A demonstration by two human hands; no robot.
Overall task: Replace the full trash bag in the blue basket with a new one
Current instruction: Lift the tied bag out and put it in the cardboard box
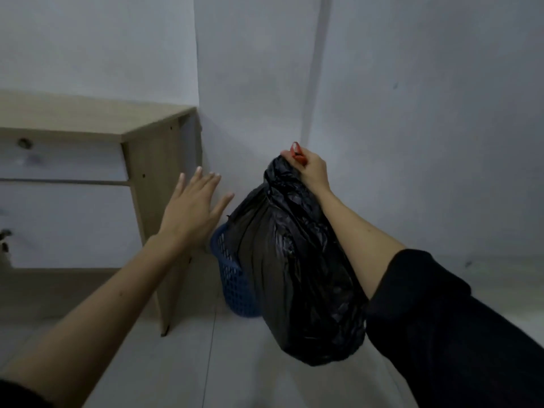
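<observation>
Pale grey walls meet behind a blue plastic mesh basket (232, 278). Judging by this, removal is nearly done: the right hand (312, 169) clamps the gathered neck of the full black plastic trash bag (294, 266), held up in front of the basket. The left hand (191, 207), fingers spread, hovers beside it. No new liner shows yet.

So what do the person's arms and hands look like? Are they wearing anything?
Both hands are bare: no gloves, rings or watch show. The right hand comes from a black sleeve pushed up the arm. The left hand has a bare forearm, with a dark sleeve edge at the picture's corner.
</observation>
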